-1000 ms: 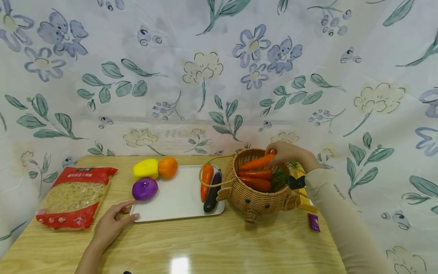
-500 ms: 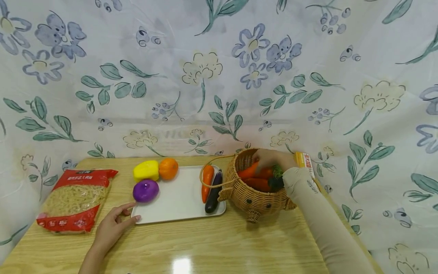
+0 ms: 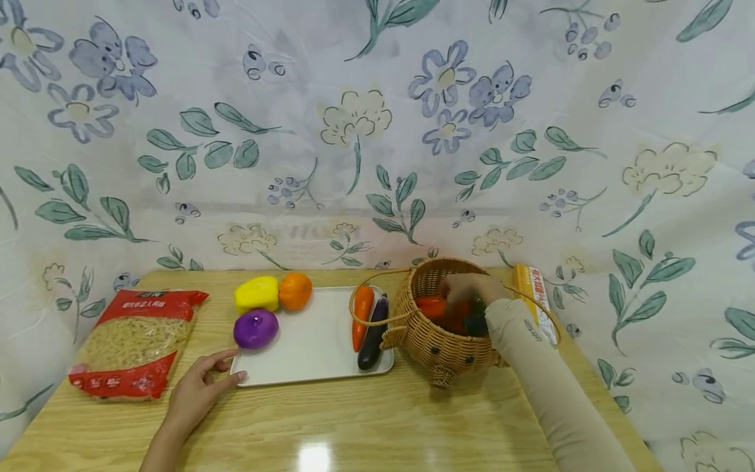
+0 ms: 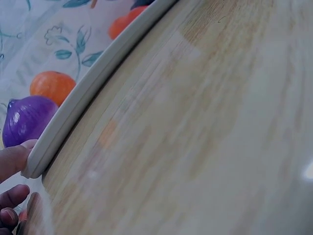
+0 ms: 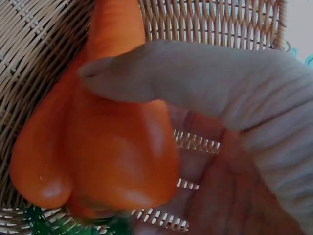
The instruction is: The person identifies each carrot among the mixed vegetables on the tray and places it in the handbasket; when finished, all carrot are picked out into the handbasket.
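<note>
My left hand [image 3: 200, 388] rests at the left end of the white tray [image 3: 312, 337], its thumb touching the front corner and its index finger by the left edge. Inside the wicker basket [image 3: 439, 347], which has an animal face, my right hand [image 3: 474, 290] grips a carrot [image 5: 122, 147]. The thumb lies across the carrot, and the fingers are partly hidden behind it. More carrots lie beside it, with green tops below. On the tray are a purple onion [image 3: 255, 329], a yellow fruit or vegetable [image 3: 257, 294], an orange [image 3: 295, 292], another carrot [image 3: 362, 316] and an eggplant [image 3: 373, 334].
A red bag of pasta [image 3: 138, 344] lies on the table [image 3: 377, 419], left of the tray. Behind the basket to the right is a yellow box [image 3: 533, 298]. The basket's handle [image 3: 366, 322] hangs over the tray's right end. A floral curtain [image 3: 330, 177] stands behind the table.
My right hand has gone from the basket's right rim down and left into it, carrying the carrot. The left hand has stayed at the tray's corner.
</note>
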{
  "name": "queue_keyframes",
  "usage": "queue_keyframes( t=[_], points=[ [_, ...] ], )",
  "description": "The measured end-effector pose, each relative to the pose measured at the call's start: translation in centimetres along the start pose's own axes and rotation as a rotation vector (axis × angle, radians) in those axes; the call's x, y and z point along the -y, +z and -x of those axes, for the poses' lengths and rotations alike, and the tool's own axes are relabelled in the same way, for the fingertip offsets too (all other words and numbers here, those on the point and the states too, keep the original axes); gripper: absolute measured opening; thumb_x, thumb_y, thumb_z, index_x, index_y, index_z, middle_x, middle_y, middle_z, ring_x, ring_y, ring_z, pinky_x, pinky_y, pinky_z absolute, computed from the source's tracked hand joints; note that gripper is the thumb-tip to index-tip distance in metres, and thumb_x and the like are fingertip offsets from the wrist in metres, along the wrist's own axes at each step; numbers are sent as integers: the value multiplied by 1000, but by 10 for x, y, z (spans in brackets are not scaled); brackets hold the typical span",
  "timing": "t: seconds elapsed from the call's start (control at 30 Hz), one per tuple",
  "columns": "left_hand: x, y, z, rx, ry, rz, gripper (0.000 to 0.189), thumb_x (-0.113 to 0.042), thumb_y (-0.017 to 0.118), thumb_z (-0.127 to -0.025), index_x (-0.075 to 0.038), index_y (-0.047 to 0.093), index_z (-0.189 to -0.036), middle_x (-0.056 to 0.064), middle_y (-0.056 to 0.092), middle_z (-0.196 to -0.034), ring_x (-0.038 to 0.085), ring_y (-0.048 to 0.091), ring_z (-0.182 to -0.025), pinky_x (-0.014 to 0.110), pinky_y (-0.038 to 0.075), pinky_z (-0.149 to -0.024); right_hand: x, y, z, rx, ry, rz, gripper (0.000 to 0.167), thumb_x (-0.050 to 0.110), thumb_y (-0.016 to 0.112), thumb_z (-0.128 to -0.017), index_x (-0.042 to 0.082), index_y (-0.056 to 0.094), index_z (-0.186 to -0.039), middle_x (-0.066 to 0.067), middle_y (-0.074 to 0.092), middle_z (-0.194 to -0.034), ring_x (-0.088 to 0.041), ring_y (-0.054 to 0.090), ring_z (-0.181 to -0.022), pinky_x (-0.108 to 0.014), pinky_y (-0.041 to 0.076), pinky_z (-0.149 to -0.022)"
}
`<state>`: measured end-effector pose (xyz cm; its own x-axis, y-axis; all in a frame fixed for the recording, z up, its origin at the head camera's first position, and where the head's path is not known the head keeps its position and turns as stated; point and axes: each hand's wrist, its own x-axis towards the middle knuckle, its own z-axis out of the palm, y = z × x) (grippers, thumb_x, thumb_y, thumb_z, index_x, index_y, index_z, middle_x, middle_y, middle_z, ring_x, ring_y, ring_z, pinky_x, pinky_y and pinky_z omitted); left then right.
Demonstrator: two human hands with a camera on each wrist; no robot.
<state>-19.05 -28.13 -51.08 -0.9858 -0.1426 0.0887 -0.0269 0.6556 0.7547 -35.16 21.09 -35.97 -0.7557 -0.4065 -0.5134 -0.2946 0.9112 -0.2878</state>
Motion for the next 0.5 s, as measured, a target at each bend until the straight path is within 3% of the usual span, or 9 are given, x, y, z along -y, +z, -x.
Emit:
queue_keyframes(
  t=[0.23,0.37,0.5],
  points=[
    [-1,-1,1,3,-6,-5,54,-41,77,-85,-14,64,-131,3,58,-105,8,41,-69,27,33,-62,1,10,1,40,53,-73,37,6,74,-78,0,66,-113,-9,63,-105,-18,54,-81,-30,49,-65],
    [-2,-1,0,6,-8,-11,55,-41,77,-85,-15,64,-132,4,59,-105,7,41,-69,27,32,-62,1,16,1,78,64,-56,34,6,72,-79,2,67,-112,-6,62,-99,-14,50,-67,-26,43,-55],
    [-1,-1,0,13,-10,-10,55,-41,77,-85,-15,64,-132,4,59,-105,8,41,-68,27,32,-61,-1,20,0,67,43,-29,34,5,72,-78,2,68,-112,-5,61,-98,-13,49,-66,-25,43,-56]
  ],
)
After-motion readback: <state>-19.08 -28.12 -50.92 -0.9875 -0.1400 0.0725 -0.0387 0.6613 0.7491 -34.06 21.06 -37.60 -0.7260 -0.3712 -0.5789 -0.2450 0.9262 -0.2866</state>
